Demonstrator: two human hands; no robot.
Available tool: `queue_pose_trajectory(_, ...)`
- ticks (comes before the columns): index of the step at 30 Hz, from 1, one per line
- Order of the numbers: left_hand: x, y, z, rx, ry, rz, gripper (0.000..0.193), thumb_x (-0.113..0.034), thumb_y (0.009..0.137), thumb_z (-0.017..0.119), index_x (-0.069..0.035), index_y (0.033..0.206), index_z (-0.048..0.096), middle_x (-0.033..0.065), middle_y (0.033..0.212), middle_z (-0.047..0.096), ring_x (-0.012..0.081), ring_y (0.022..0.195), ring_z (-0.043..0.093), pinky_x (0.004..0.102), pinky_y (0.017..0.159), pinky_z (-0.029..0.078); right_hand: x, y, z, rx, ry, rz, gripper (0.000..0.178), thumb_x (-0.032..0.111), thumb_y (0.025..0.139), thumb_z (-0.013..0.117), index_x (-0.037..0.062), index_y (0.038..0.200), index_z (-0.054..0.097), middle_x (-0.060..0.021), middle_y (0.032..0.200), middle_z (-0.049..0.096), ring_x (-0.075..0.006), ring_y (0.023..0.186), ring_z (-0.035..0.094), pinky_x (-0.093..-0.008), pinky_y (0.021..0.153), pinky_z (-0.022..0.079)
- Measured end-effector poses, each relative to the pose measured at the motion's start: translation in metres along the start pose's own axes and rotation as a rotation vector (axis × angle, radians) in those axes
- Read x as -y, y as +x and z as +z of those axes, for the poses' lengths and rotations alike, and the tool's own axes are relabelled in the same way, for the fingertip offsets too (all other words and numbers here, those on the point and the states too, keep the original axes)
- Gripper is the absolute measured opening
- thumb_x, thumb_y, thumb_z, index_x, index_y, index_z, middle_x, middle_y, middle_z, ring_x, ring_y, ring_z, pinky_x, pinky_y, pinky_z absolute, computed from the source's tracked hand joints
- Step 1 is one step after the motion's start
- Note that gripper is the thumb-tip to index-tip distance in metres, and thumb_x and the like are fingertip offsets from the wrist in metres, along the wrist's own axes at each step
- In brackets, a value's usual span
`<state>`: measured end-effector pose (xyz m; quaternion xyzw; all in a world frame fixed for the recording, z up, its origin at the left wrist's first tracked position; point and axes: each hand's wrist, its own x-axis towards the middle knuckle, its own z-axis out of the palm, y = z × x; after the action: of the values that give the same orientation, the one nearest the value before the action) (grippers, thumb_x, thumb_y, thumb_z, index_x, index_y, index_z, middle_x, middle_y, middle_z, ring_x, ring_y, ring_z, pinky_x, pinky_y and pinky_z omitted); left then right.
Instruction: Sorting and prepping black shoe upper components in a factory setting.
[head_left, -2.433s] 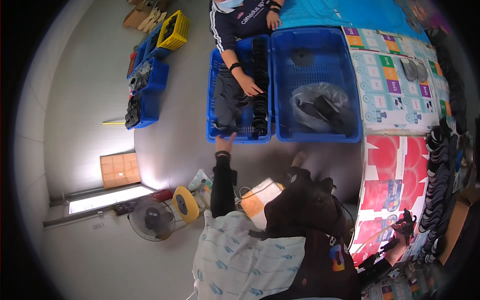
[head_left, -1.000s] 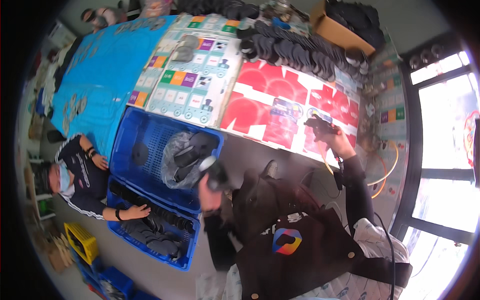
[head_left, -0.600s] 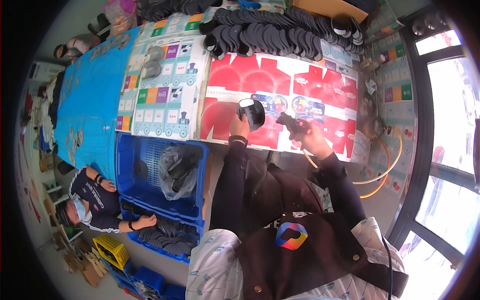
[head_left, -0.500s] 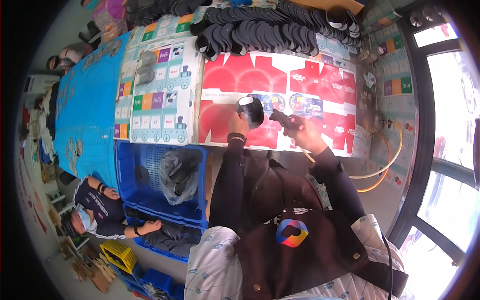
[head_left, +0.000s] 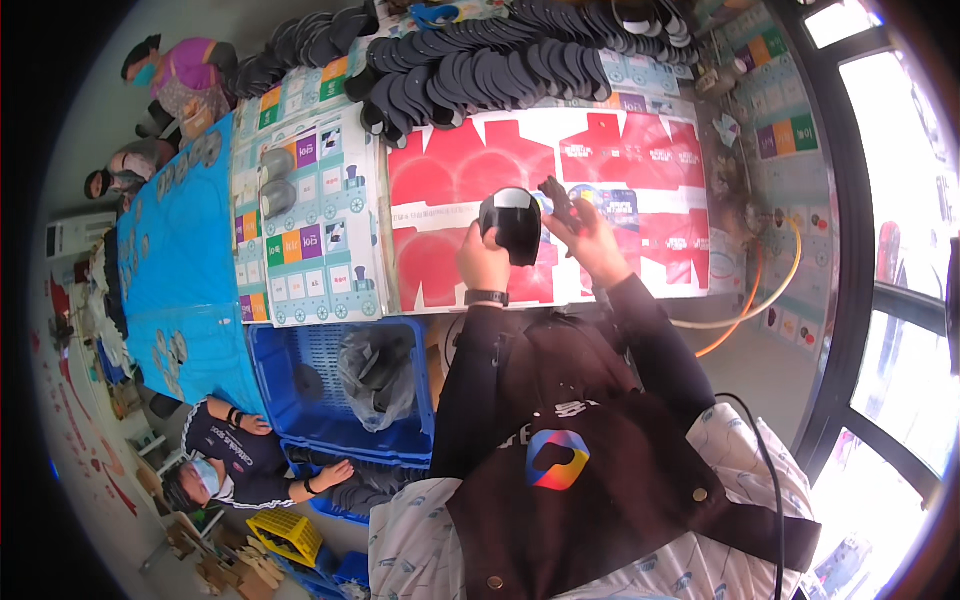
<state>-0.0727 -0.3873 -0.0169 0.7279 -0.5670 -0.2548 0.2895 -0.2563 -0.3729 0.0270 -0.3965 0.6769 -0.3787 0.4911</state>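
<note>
My left hand (head_left: 484,262) grips a black curved, cup-shaped piece (head_left: 516,236) with a pale shiny patch at its far end. It is held above a red-and-white printed cardboard sheet (head_left: 440,165). Just to the right, my right hand (head_left: 592,245) is closed around a dark gun-shaped tool (head_left: 556,194), whose front points up and left, close beside the piece. The fingers hide much of its body. Along the far side of the table lie overlapping rows of dark grey, insole-like pieces (head_left: 480,90).
Two grey rounded pieces (head_left: 278,180) lie on the printed sheet at left. A blue crate (head_left: 275,350) with a plastic bag (head_left: 378,385) stands below. A co-worker (head_left: 230,445) sits at lower left, near a blue-covered table (head_left: 190,260). Hoses (head_left: 770,285) curve at right.
My view has shifted slightly. The black piece and the tool have come closer together, and the tool's front has tipped more upward. The co-worker's hand has moved a little.
</note>
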Motion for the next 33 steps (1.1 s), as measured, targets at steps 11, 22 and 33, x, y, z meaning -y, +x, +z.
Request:
queue_pose_trajectory(11, 0.07, -0.018, 0.014, 0.13, -0.111, -0.196, 0.029, -0.023, 0.098, 0.062, 0.002, 0.113, 0.064, 0.0238, 0.103, 0.071, 0.0411, 0.1, 0.069, 0.0465, 0.086, 0.053, -0.03, -0.005, -0.065, 0.038, 0.183, 0.135, 0.028, 0.019, 0.09, 0.07, -0.0006, 0.109, 0.066, -0.0075, 0.089, 0.073, -0.0114, 0.07, 0.067, -0.0258, 0.049, 0.051)
queue_pose_trajectory(22, 0.102, 0.02, 0.039, 0.108, -0.027, -0.153, 0.03, -0.019, 0.091, 0.07, 0.001, 0.112, 0.065, 0.0206, 0.102, 0.072, 0.0381, 0.095, 0.069, 0.0452, 0.085, 0.053, -0.022, -0.005, -0.048, 0.211, -0.147, 0.167, 0.038, 0.021, 0.084, 0.07, -0.0002, 0.114, 0.068, -0.0116, 0.084, 0.073, -0.0184, 0.066, 0.07, -0.0332, 0.058, 0.055)
queue_pose_trajectory(33, 0.107, 0.031, 0.038, 0.316, -0.214, -0.222, 0.038, -0.031, 0.094, 0.07, 0.0, 0.115, 0.066, 0.0181, 0.1, 0.074, 0.0307, 0.096, 0.072, 0.0399, 0.082, 0.055, 0.01, 0.022, 0.01, 0.289, -0.426, 0.052, 0.027, 0.022, 0.084, 0.058, 0.001, 0.097, 0.069, -0.0287, 0.084, 0.066, -0.0474, 0.084, 0.065, -0.0504, 0.074, 0.051)
